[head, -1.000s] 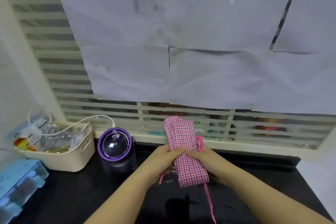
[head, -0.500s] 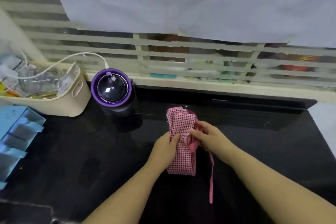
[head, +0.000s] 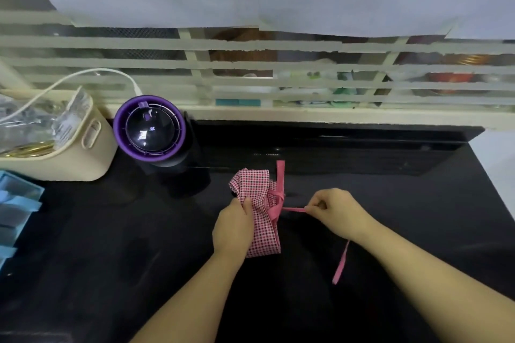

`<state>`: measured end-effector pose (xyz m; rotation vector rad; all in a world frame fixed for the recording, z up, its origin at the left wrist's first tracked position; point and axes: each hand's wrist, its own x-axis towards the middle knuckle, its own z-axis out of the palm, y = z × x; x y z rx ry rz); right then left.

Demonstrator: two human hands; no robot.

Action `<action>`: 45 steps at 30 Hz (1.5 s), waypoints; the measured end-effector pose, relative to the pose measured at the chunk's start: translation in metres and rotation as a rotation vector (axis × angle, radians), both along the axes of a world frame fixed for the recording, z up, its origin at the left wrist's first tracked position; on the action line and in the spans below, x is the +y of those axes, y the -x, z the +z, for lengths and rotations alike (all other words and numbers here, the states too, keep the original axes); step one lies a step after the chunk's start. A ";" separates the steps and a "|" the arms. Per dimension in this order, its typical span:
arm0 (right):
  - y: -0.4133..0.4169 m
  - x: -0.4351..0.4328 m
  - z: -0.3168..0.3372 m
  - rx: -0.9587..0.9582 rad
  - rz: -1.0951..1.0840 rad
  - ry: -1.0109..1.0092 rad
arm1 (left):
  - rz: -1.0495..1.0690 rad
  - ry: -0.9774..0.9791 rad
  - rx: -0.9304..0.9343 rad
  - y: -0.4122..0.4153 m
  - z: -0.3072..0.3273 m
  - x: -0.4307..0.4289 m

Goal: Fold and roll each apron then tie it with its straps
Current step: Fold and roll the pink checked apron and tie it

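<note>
The rolled checked apron [head: 257, 214] lies mid-counter [head: 111, 245], with the left hand [head: 234, 228] curled around its 9 o'clock edge. The right hand [head: 337, 210] pinches a pink strap [head: 294, 209], taut toward 3 o'clock. The cloth looks soft and light and would likely spring open, so grip at the strapped waist.

The thin pink fabric strap [head: 294, 209] vanishes inside the right grip [head: 337, 211]; the pale blue plastic tray [head: 19, 203] runs off the left edge.

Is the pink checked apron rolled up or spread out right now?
Rolled up: the apron is a narrow bundle gripped by the left hand, a pink strap wrapped across its middle, held taut by the right hand.
</note>
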<state>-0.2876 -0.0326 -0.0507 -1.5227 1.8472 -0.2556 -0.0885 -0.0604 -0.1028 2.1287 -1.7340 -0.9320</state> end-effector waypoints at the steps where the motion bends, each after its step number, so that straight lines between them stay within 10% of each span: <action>1: -0.001 -0.001 0.005 0.036 0.020 0.026 | -0.011 0.007 -0.016 0.000 -0.001 0.000; 13: -0.072 -0.028 -0.012 0.113 0.414 -0.016 | -0.232 -0.121 0.122 -0.016 0.004 -0.010; 21: -0.075 -0.039 -0.019 0.296 0.517 -0.054 | -0.507 -0.094 -0.270 -0.058 0.050 -0.045; 34: -0.067 -0.043 -0.035 0.030 0.434 -0.080 | -0.208 -0.152 0.515 -0.016 0.039 -0.022; 38: -0.055 -0.045 -0.027 -0.235 0.338 -0.123 | -0.311 -0.268 0.474 -0.018 0.027 -0.018; 45: -0.061 -0.059 0.026 -0.005 0.523 -0.084 | -0.532 -0.233 0.315 -0.010 0.029 -0.019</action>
